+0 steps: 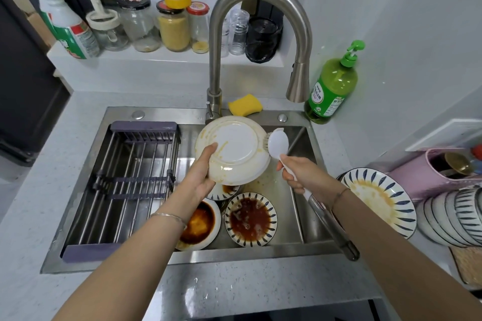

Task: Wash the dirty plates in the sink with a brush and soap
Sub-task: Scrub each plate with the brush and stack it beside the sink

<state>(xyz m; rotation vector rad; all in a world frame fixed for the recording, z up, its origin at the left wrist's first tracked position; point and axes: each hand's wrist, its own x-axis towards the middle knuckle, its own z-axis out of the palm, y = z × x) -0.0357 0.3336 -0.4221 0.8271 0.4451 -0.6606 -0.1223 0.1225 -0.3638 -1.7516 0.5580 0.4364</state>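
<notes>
My left hand (202, 173) grips the lower left rim of a white plate (236, 147), held tilted above the sink with its smeared underside towards me. My right hand (300, 171) grips the handle of a white dish brush (277, 143); the bristles touch the plate's right edge. Below in the steel sink (307, 219) lie dirty dishes: a blue-patterned bowl of brown sauce (250, 219), a white bowl with orange-brown residue (199, 227), and another plate (225, 190) mostly hidden under the held one. A green soap bottle (331, 86) stands at the sink's back right.
A drying rack (130, 177) spans the sink's left half. The curved faucet (260, 34) arches over the plate, a yellow sponge (245, 104) behind it. A dirty patterned plate (378, 200) and stacked bowls (453, 216) sit on the right counter. Jars (173, 26) line the back ledge.
</notes>
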